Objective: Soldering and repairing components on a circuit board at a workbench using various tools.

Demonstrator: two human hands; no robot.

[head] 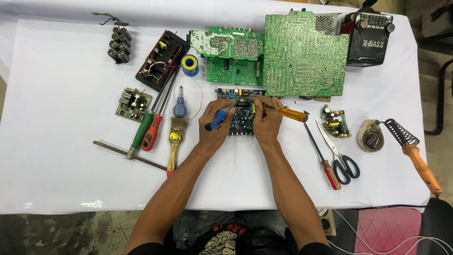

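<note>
A small blue circuit board point(242, 119) lies at the middle of the white-covered table point(61, 165). My left hand point(216, 123) grips a blue-handled tool point(218, 119) whose tip rests on the board's top part. My right hand point(267, 122) holds a screwdriver with an amber handle point(291, 114), the handle sticking out to the right and the tip over the board between my hands. Both hands rest on the board and cover much of it.
Large green circuit boards point(304, 54) lie behind the blue one, with a solder spool point(190, 63) and a black radio point(368, 40). Screwdrivers point(151, 132) and a brush point(175, 141) lie left; scissors point(337, 153), a red screwdriver point(323, 158) and a soldering iron point(417, 160) lie right.
</note>
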